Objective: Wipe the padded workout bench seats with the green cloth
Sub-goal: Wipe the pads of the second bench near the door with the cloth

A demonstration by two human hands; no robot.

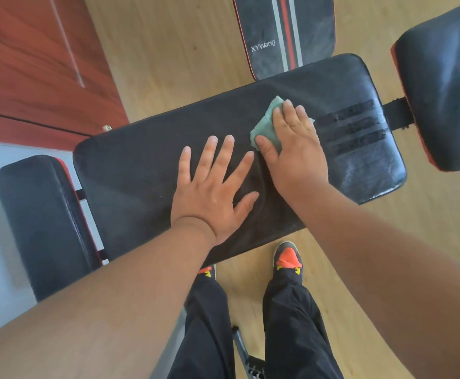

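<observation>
The green cloth [267, 124] lies bunched on the middle bench pad [146, 170], pinned under my right hand [294, 143], whose fingers lie flat over it with the thumb hooked at its near edge. My left hand [212, 192] is spread flat on the pad just beside, holding nothing; the 2 hands sit close but apart. I judge the dusty end near the 3 stripes [352, 127] needs long overlapping strokes under even palm pressure, with the cloth kept flat. The left pad [40, 214] and right pad [442, 99] look unwiped.
</observation>
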